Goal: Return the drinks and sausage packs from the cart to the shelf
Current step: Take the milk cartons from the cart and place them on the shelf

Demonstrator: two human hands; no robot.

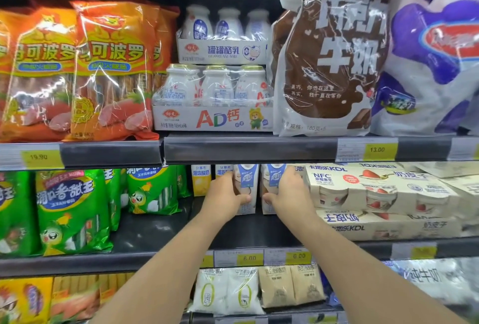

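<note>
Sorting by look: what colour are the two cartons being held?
White with blue tops, head view.

The left hand (pixel 225 195) covers the lower left side of one blue-and-white carton (pixel 246 189); the right hand (pixel 287 194) hides much of the other carton (pixel 272 183). The shelf edge (pixel 248 147) above cuts off both carton tops. The small print on the price tags (pixel 366 148) is too blurred to read.
</note>
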